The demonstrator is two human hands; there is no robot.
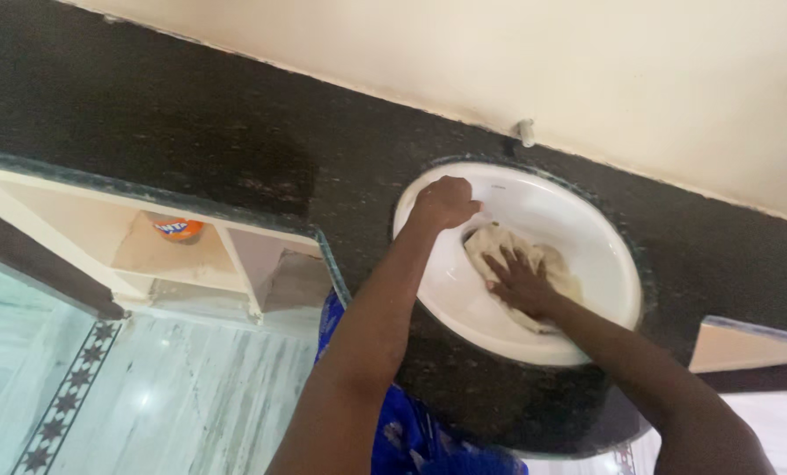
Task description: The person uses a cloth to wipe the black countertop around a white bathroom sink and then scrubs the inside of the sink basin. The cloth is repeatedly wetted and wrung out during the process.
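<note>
Observed from the head view: a white oval ceramic basin point(587, 229) is set into a dark speckled stone desk point(191, 132) that runs along a cream wall point(587, 62). Inside the basin lies a crumpled cream-coloured cloth point(499, 246), bunched against the near-left slope of the bowl. The right hand point(521, 281) lies flat on top of this cloth with fingers spread and palm down, pressing on it rather than closed around it. The left hand point(444, 202) is curled into a loose fist at the basin's left rim, just beside the upper edge of the cloth; whether it pinches a corner of the cloth cannot be told. Both forearms reach in from the lower edge of the view, crossing over the desk's front. A small pale metal stub point(525, 132) stands on the desk behind the basin, near the wall. Below the desk to the left, an open cream shelf compartment point(103, 233) holds a small round orange lid or container point(179, 229). A blue patterned garment point(411, 435) shows between the arms, above a pale marble floor point(191, 396) with a dark star-patterned border strip.
</note>
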